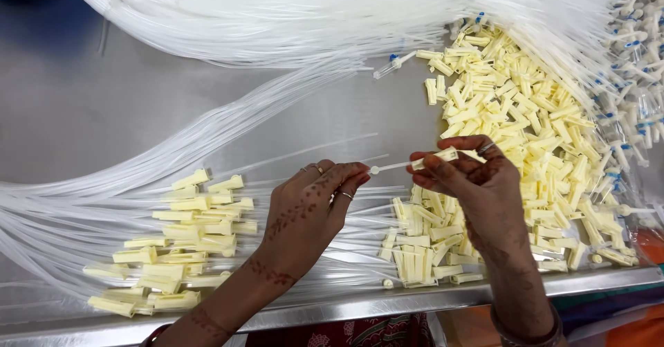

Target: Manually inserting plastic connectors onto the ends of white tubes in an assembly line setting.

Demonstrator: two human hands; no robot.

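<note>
Head view: left hand pinches clear tube; right hand grips pale-yellow cap on tube end.

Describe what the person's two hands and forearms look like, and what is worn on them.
Both forearms are bare, with no sleeves in view. The left hand carries dark henna-style patterns across its back and wrist, with rings on two fingers. The right hand has a ring on one finger, faint patterning, and a bangle around the wrist.
</note>
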